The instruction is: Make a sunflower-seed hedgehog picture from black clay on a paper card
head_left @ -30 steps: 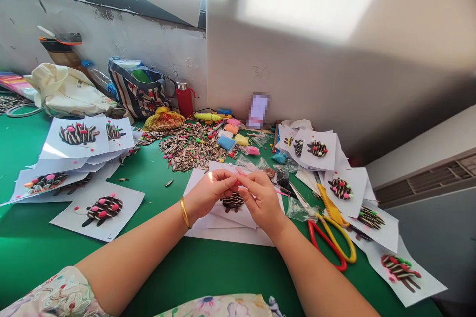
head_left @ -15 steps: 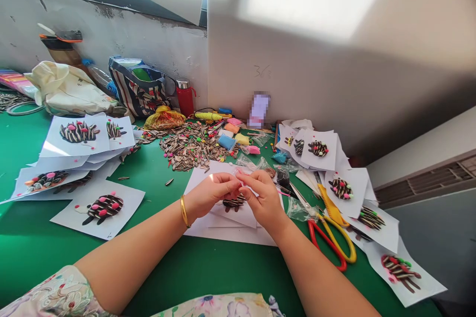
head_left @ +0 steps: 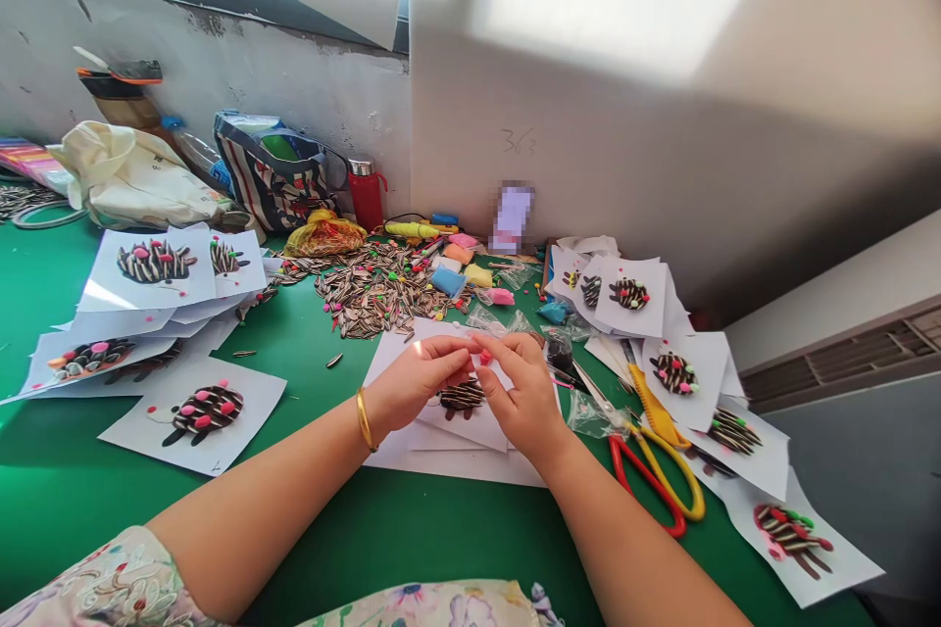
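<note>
Both hands meet over a white card (head_left: 489,423) in front of me. On the card, partly hidden by my fingers, lies a striped body of sunflower seeds (head_left: 462,396) with short dark legs. A small red bit of modelling clay (head_left: 486,358) shows between the thumb and fingers of my right hand (head_left: 525,392). My left hand (head_left: 422,380) is closed, its fingertips touching the right ones; what they pinch is hidden. Under the card are more white sheets (head_left: 456,463).
Loose sunflower seeds (head_left: 374,289) and coloured clay packs (head_left: 450,280) lie beyond my hands. Scissors (head_left: 654,470) with red and yellow handles are at right. Finished seed-animal cards are stacked left (head_left: 250,411) and right (head_left: 713,362). A red flask (head_left: 366,198) stands by the wall.
The fingers of my right hand have shifted and spread slightly, so the red clay bit now shows between them. The card and the other things have stayed in place.
</note>
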A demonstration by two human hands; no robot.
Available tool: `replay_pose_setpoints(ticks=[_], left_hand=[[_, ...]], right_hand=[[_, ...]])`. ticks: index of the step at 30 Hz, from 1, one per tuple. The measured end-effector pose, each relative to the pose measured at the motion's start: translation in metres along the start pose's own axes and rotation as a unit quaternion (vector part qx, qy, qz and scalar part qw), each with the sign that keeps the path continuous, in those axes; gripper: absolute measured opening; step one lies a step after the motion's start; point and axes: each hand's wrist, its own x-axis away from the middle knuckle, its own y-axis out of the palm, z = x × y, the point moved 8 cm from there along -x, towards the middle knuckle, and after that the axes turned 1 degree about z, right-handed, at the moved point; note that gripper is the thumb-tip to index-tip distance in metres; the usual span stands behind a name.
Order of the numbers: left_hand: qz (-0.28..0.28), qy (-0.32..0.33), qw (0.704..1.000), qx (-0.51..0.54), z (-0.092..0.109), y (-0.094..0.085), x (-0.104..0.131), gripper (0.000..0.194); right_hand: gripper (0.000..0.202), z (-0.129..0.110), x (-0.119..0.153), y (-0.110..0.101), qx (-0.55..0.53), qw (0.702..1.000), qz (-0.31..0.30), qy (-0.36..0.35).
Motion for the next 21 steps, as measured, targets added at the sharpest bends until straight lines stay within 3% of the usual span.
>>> replay_pose_setpoints(ticks=[4,8,21], left_hand=[[0.004,0.003,0.999,-0.042,0.0024,-0.0003,0.0007,0.035],[-0.016,0.032,0.999,-0.020,0.0068,-0.0012,0.0005,0.032],[0.000,0.007,0.999,-0.033,0.0025,-0.0015,0.0003,0.032]], right_hand=[[0.037,0.0021,0.0013,0.0018,0.002,1.000,-0.001,0.000],[0.038,0.0012,0.0021,0.0028,-0.001,1.000,-0.005,-0.004],[0.039,0.0010,0.0019,0.0038,0.010,1.000,-0.006,-0.007]])
